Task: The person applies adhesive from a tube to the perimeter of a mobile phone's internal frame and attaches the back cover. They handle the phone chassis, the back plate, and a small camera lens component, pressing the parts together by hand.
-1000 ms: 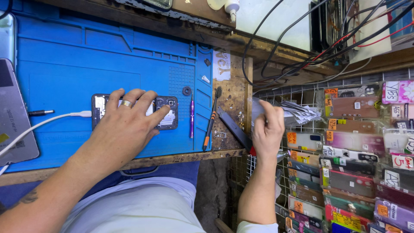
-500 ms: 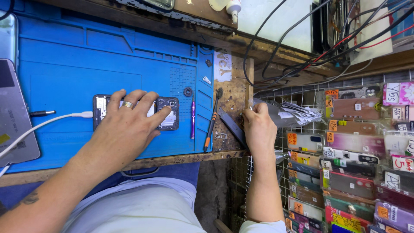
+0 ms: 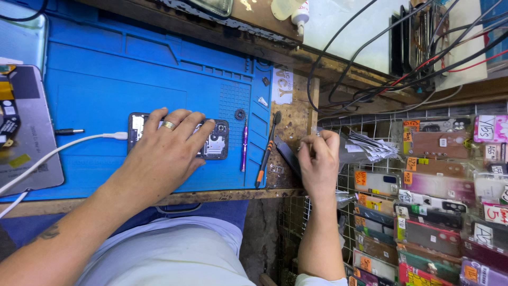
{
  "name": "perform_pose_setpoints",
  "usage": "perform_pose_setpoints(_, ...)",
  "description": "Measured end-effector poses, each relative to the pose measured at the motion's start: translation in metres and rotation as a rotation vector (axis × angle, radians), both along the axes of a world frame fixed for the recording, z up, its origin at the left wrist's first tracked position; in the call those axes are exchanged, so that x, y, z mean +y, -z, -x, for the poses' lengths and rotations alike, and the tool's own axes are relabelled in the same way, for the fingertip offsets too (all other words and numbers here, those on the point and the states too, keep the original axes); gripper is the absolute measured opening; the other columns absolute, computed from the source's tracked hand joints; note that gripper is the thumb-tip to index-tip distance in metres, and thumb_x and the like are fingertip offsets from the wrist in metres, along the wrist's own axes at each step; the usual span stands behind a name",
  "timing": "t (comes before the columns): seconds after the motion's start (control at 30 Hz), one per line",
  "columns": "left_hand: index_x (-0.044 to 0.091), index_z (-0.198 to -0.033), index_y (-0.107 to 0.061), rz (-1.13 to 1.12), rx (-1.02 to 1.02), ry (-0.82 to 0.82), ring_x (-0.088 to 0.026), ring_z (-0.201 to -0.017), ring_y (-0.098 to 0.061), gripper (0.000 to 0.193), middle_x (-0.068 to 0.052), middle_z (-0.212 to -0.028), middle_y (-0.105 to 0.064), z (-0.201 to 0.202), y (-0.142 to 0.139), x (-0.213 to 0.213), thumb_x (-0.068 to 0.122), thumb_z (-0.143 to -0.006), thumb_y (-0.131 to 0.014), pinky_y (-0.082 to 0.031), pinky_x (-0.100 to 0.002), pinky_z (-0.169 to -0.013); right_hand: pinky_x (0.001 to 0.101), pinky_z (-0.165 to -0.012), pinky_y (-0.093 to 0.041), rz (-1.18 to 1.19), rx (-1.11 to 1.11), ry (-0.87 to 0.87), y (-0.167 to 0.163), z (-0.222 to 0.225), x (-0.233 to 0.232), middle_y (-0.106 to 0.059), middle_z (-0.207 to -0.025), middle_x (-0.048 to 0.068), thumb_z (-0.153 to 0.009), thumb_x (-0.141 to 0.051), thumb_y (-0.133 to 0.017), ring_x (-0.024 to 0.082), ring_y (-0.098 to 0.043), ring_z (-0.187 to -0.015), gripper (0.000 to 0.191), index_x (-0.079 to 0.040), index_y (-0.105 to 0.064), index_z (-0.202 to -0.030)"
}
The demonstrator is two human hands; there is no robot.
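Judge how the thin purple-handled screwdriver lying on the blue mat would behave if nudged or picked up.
The thin purple-handled screwdriver looks slim and round, so a sideways nudge would probably roll it, though the blue rubbery work mat may slow it. It seems stiff and light. Its narrow shaft likely needs a fingertip pinch; the left hand rests nearby on the opened phone.

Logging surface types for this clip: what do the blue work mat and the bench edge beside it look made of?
Blue work mat: likely silicone or rubber, matte, with moulded compartments and a ribbed grid. Bench edge: apparently worn bare wood, brown, scuffed and stained. The left hand rests on the mat.
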State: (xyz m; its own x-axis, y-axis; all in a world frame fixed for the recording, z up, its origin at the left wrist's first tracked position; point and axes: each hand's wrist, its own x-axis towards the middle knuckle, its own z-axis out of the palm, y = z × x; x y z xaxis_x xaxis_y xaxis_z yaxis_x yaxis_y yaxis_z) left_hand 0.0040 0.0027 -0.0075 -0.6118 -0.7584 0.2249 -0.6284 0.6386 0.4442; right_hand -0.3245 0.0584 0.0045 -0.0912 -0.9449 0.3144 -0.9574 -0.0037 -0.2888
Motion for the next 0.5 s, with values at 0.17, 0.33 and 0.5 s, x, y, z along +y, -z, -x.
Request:
perform_pose_setpoints(0.17, 0.002, -0.135, -0.055, 0.013, 0.016, 0.004, -0.032, -0.126, -0.051, 0.072, -0.014, -0.134, -0.057, 0.0, 0.003, 0.0, 0.031, -0.073, -0.079, -0.035, -0.054, -0.106, 0.0375, -0.083, -0.055, 0.062, -0.13, -0.301, 0.007, -0.062, 0.005, -0.056, -0.113, 0.014, -0.087, -0.002, -0.076, 0.028, -0.063, -0.099, 0.017, -0.005, -0.069, -0.102)
perform_pose_setpoints(0.33, 0.001, -0.133, -0.056, 0.036, 0.032, 0.0, -0.03, -0.128, -0.051, 0.071, -0.014, -0.137, -0.058, -0.002, 0.005, 0.002, 0.031, -0.073, -0.079, -0.033, -0.053, -0.109, 0.0383, -0.07, -0.055, -0.051, -0.118, -0.383, 0.006, -0.106, -0.005, -0.058, -0.107, 0.013, -0.087, -0.004, -0.077, 0.028, -0.068, -0.083, 0.017, -0.007, -0.071, -0.102)
perform_pose_setpoints(0.5, 0.002, -0.132, -0.057, 0.047, 0.034, -0.003, -0.03, -0.128, -0.051, 0.069, -0.014, -0.136, -0.058, -0.002, 0.007, 0.002, 0.032, -0.074, -0.078, -0.033, -0.052, -0.109, 0.0394, -0.066, -0.055, -0.089, -0.079, -0.436, 0.003, -0.116, -0.015, -0.059, -0.106, 0.013, -0.087, -0.003, -0.076, 0.03, -0.068, -0.082, 0.018, -0.007, -0.071, -0.104)
